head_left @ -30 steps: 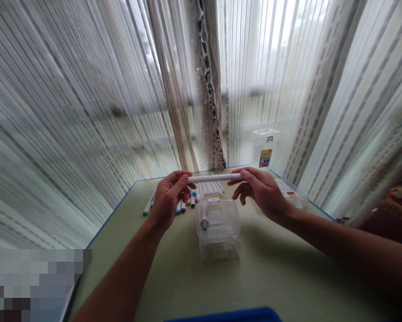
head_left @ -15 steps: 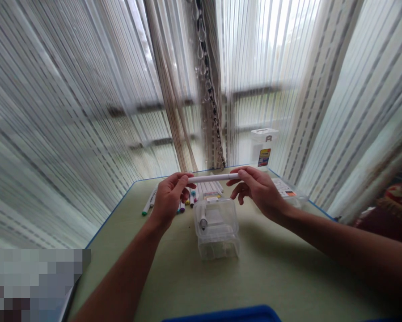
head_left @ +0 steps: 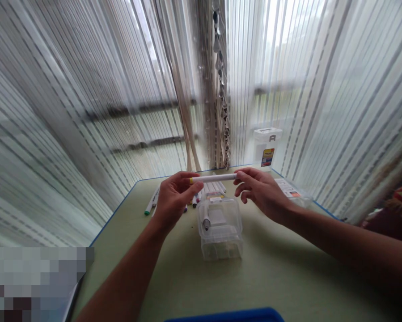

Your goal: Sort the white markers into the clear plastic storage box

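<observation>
A white marker (head_left: 217, 178) with a yellow end is held level above the table, spanning both hands. Its yellow end lies at the fingers of my left hand (head_left: 174, 197), whose thumb sits just below the barrel. My right hand (head_left: 263, 192) pinches the other end between thumb and forefinger, its remaining fingers curled loosely. Below the marker stands a clear plastic case (head_left: 221, 243) with its lid raised; a grey-tipped pen-like piece (head_left: 206, 219) shows at the lid. Several white markers with coloured ends, such as a green-ended marker (head_left: 150, 205), lie behind, partly hidden by my left hand.
A tall clear container (head_left: 267, 147) with a label stands at the back right. Near it lies a flat clear package (head_left: 296, 193). A blue object (head_left: 224, 315) is at the front edge of view. String curtains (head_left: 120, 89) hang behind the green table (head_left: 147, 277).
The left thumb has shifted on the marker, and the marker's yellow end now shows. My right hand keeps its grip. The view has turned slightly left.
</observation>
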A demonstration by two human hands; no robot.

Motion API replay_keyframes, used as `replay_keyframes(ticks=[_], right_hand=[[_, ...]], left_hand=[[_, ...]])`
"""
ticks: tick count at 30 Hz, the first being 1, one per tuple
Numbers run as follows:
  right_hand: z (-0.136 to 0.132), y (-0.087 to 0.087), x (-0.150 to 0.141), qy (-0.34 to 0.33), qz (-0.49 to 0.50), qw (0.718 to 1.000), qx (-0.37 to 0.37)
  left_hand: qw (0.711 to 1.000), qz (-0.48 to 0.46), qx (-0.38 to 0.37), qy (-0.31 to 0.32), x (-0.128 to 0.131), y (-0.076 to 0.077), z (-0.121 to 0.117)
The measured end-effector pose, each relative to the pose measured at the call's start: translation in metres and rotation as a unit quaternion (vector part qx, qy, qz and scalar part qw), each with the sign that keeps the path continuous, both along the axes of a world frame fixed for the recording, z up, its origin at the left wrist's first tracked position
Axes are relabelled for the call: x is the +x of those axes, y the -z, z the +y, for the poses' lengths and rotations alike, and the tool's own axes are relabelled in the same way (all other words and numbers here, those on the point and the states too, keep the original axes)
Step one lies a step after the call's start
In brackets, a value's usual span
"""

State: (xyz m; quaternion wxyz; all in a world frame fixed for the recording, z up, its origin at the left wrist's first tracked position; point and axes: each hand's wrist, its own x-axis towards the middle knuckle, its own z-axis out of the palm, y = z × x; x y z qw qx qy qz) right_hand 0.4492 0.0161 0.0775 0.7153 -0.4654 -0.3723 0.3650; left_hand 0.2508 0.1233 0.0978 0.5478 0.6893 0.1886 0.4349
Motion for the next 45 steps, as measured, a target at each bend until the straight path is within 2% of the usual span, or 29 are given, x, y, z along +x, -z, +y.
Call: replay_keyframes(ticks=[10, 17, 20, 24, 31, 41, 45], right_hand=[[0.002, 0.004, -0.004, -0.003, 0.054, 0.998, -0.042], [0.002, 0.004, -0.007, 0.002, 0.055, 0.996, -0.067], [0.002, 0.003, -0.006, -0.001, 0.056, 0.997, -0.062], [0.001, 0.002, -0.002, 0.008, 0.048, 0.998, -0.030], [0.001, 0.001, 0.000, 0.020, -0.048, 0.997, 0.053], [0.000, 0.001, 0.000, 0.016, -0.086, 0.995, 0.050], [0.002, 0.002, 0.002, 0.008, -0.077, 0.996, 0.035]], left_hand=[[0.997, -0.028, -0.001, 0.073, -0.002, 0.003, 0.000], [0.996, -0.025, -0.005, 0.091, -0.003, 0.003, 0.000], [0.997, -0.022, -0.012, 0.076, -0.003, 0.002, -0.001], [0.999, -0.032, -0.028, 0.027, -0.001, 0.000, 0.000], [0.998, -0.025, -0.051, -0.013, 0.001, 0.003, 0.010], [0.997, -0.020, -0.057, -0.042, 0.003, 0.005, 0.011], [0.998, -0.015, -0.041, -0.033, 0.003, 0.005, 0.011]])
